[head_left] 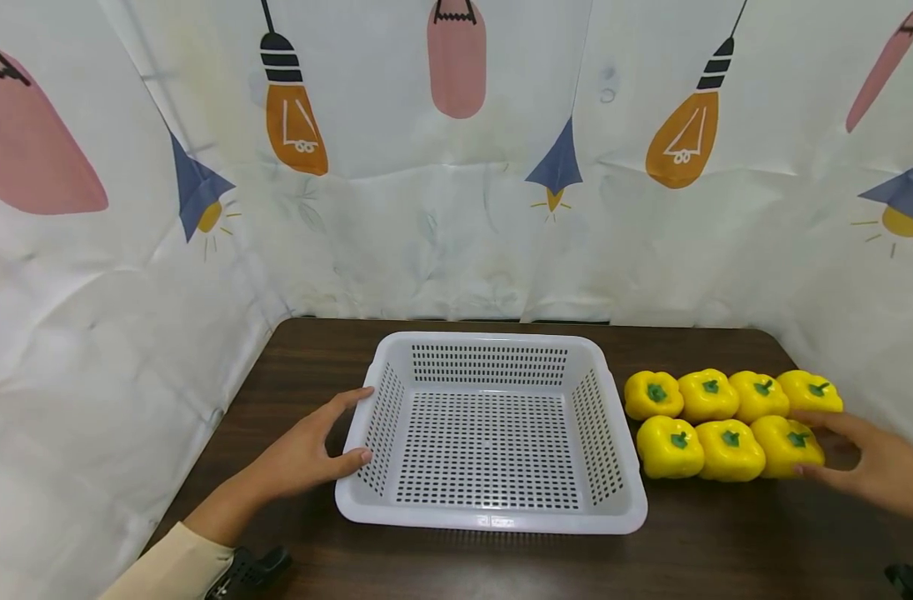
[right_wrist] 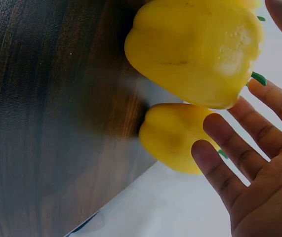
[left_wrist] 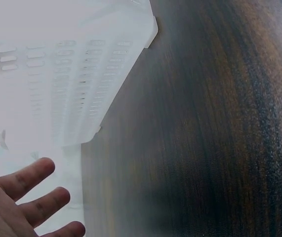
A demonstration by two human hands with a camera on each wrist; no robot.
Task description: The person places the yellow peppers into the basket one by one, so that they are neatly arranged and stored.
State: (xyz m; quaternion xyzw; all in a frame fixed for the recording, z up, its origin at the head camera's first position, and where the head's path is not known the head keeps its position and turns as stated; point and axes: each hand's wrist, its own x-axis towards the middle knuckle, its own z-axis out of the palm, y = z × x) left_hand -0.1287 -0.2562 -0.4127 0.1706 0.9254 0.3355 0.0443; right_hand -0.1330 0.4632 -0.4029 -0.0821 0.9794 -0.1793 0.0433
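Observation:
A white perforated plastic basket (head_left: 494,525) stands on the table with nothing inside it. My left hand (head_left: 302,454) is at its left side, the index fingertip and thumb against the rim and the other fingers spread loosely. To the right of the basket, yellow bell peppers with green stems stand in two rows. My right hand (head_left: 869,462) is at the right end of the front row, thumb and fingers spread around the nearest yellow bell pepper (head_left: 786,447). In the right wrist view its fingers (right_wrist: 229,170) look straight, beside the pepper (right_wrist: 195,49).
Several more bell peppers (head_left: 707,395) make up the back row, close against the front one. The dark wooden table (head_left: 321,350) ends at a white patterned cloth (head_left: 456,242) behind and at the sides. A black device (head_left: 250,573) is strapped to the left wrist.

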